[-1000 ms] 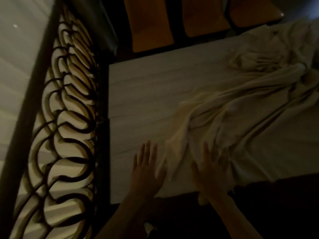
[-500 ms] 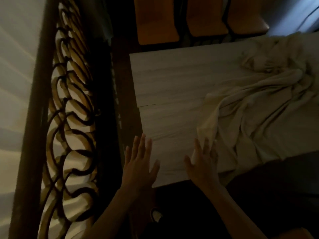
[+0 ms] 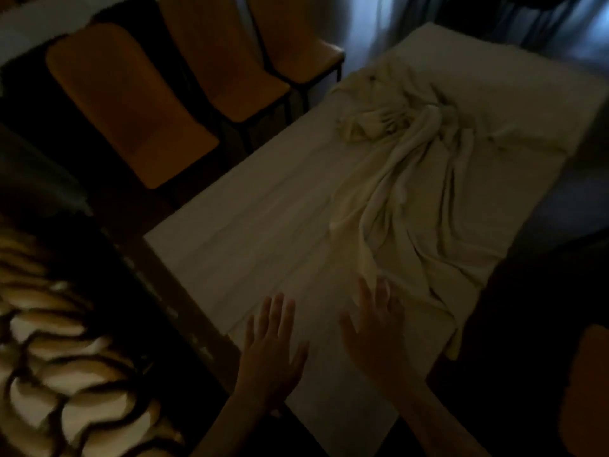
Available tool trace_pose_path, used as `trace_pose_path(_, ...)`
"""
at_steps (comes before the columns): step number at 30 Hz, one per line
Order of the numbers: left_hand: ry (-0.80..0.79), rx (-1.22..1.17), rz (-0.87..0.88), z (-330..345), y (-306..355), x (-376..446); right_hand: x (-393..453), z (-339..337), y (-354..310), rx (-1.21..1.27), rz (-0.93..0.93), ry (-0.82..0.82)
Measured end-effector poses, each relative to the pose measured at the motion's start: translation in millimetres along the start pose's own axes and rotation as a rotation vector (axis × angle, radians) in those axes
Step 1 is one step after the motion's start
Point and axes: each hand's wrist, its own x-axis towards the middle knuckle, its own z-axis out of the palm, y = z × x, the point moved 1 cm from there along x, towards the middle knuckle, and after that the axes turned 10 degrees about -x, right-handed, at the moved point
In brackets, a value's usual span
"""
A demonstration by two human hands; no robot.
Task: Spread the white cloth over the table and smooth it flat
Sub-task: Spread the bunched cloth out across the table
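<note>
Cloth, white/cream crumpled fabric [image 3: 425, 192], lies bunched in long folds down the right half of the long pale rectangular table [image 3: 250, 232], with a wadded lump near the far end and one edge hanging off the right side. Left half of tabletop bare, so spreading looks barely begun; most of the unfolding and all the smoothing are left, by my read. Left hand [image 3: 272, 351] flat, fingers spread wide, palm down over the bare near corner, holding nothing. Right hand [image 3: 375, 338] also flat and splayed, fingertips at or on the near edge of the cloth, no pinch visible; actual contact hard to confirm. Scene very dark and blurred. Three orange moulded chairs [image 3: 131, 103] stand beyond the table's left edge. Ornate dark scrollwork railing [image 3: 49, 374] cut off lower left. Table's far end and right edge fade into shadow.
</note>
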Motion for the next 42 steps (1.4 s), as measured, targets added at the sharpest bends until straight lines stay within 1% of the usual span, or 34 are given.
trace_pose_path(2,-0.049,0.006,0.112,-9.1,-8.0,48.7,18.6,6.7,-10.4,0.003,0.101,0.019)
trace_pose_path(4,-0.079,0.048,0.216,-15.6,-19.0,99.5,41.5,14.8,-25.0,0.002,0.193,0.081)
trace_pose_path(6,-0.136,0.1,0.303,-21.8,-31.5,143.5,59.1,22.3,-42.0,-0.047,0.262,0.116)
trace_pose_path(9,-0.185,0.118,0.446,-41.1,-48.4,195.7,75.7,29.6,-75.7,-0.053,0.399,0.156)
trace_pose_path(11,-0.195,0.103,0.497,-59.3,-56.8,216.9,82.3,29.2,-99.4,-0.041,0.441,0.149)
trace_pose_path(15,-0.198,0.113,0.606,-96.7,-72.5,239.9,92.3,24.7,-138.1,-0.036,0.489,0.17)
trace_pose_path(19,-0.195,0.099,0.643,-117.1,-86.6,242.3,97.5,19.5,-159.3,0.004,0.519,0.197)
trace_pose_path(22,-0.132,0.116,0.668,-134.9,-105.7,240.0,113.0,21.5,-173.0,0.028,0.454,0.219)
trace_pose_path(24,-0.078,0.143,0.67,-146.4,-119.6,243.7,130.7,25.9,-180.4,0.035,0.393,0.202)
trace_pose_path(27,-0.089,0.156,0.676,-157.3,-129.6,268.2,153.4,34.7,-188.9,0.022,0.379,0.183)
trace_pose_path(31,-0.069,0.185,0.722,-133.1,-131.1,346.6,212.9,64.3,-170.0,-0.004,0.395,0.224)
trace_pose_path(34,-0.068,0.123,0.715,-95.4,-130.0,423.3,271.8,107.6,-145.6,-0.113,0.393,0.229)
trace_pose_path(37,-0.019,0.093,0.746,-67.0,-126.6,483.4,334.5,133.6,-126.0,-0.164,0.364,0.215)
trace_pose_path(39,-0.018,0.078,0.776,-58.3,-126.9,519.4,388.6,137.8,-111.8,-0.17,0.36,0.236)
trace_pose_path(41,-0.018,0.078,0.808,-55.1,-124.8,551.2,444.3,128.9,-87.7,-0.131,0.421,0.305)
trace_pose_path(42,-0.043,0.082,0.797,-54.0,-123.6,568.2,471.7,122.7,-71.8,-0.122,0.47,0.317)
